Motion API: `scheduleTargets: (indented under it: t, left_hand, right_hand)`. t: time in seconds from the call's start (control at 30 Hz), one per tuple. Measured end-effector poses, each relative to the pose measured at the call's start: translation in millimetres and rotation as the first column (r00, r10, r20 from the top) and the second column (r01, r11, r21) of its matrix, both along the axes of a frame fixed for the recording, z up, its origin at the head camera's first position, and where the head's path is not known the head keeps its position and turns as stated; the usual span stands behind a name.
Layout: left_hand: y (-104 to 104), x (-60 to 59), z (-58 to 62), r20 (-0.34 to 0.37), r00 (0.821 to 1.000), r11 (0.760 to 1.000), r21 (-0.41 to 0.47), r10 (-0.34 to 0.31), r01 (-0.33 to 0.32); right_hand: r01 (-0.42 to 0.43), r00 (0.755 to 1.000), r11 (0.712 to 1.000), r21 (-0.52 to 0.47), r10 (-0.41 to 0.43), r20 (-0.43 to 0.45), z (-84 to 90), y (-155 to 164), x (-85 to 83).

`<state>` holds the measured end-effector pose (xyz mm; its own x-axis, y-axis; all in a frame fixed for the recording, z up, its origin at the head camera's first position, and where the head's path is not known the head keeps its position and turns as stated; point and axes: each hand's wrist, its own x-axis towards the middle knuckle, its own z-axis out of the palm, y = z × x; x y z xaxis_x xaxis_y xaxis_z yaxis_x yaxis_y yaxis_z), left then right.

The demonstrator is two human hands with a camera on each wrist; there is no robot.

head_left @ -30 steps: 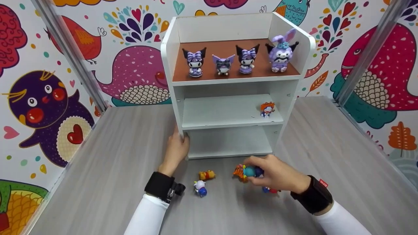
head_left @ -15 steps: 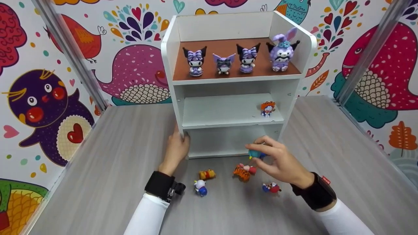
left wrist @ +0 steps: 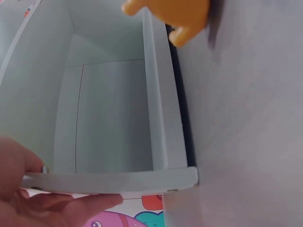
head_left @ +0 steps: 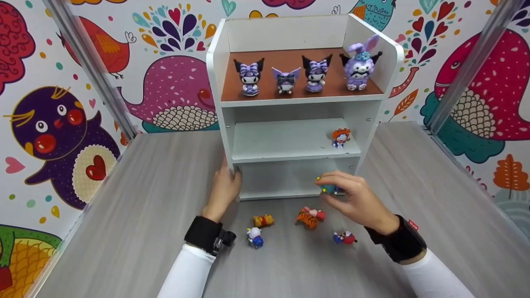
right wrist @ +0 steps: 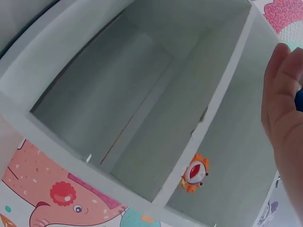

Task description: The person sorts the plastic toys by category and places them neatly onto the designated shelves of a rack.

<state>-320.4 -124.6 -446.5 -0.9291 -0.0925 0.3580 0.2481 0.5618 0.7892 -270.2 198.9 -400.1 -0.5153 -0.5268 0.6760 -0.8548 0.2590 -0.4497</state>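
Evidently, the right hand (head_left: 357, 200), at four o'clock in the head view, pinched a turquoise figurine (head_left: 328, 189) between thumb and fingers, before the lowest compartment of a white shelf unit (head_left: 296, 157); whether it was inside could not be told. A red tag (head_left: 413, 224) on the black wristband (head_left: 399, 242) bore pale marks too small to read.

The left hand (head_left: 224, 188), between seven and eight o'clock, gripped the unit's side panel. Only the left wrist view showed the thumb inside and the fingers along the outside, with a yellow-orange form (left wrist: 184, 14) just past twelve.

The right wrist view gave merely a blue patch of the held figurine at three o'clock, yet caught an orange-maned figurine (right wrist: 195, 172) closely at five.

From the held piece, the bench (head_left: 165, 186) carried an orange-striped figurine (head_left: 307, 220) at seven, a red-and-blue one (head_left: 344, 238) between five and six, and yellow (head_left: 263, 220) and white-and-blue (head_left: 255, 238) ones at eight. Four purple figurines (head_left: 316, 78) stood on top, from eleven to past twelve.
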Motion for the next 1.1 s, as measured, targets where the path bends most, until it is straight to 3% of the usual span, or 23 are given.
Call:
scheduleTargets:
  t: [0.17, 0.37, 0.77, 0.97, 1.1]
  left_hand:
    - [-1, -0.2, 0.6, -0.003, 1.000, 1.000, 0.001, -0.003, 0.003]
    - [-1, -0.4, 0.1, -0.019, 1.000, 1.000, -0.028, 0.010, -0.010]
    - [-1, 0.3, -1.3, -0.058, 0.998, 0.999, -0.039, 0.007, -0.009]
    - [-1, -0.1, -3.2, -0.045, 0.999, 1.000, -0.020, -0.010, 0.009]
    - [-1, -0.3, -2.5, -0.064, 0.998, 0.999, -0.038, 0.001, -0.003]
  right_hand:
    - [0.085, 0.996, 0.995, -0.056, -0.085, 0.005, 9.0, 6, -0.4]
    - [0.230, 0.973, 0.969, -0.085, -0.230, 0.015, 21.3, 10, 1.6]
    - [0.310, 0.948, 0.931, -0.192, -0.317, -0.010, 46.2, -2, -21.7]
    - [0.365, 0.913, 0.908, -0.208, -0.393, -0.114, 44.0, -12, -40.9]
    - [0.365, 0.911, 0.903, -0.225, -0.397, -0.114, 41.6, -16, -48.7]
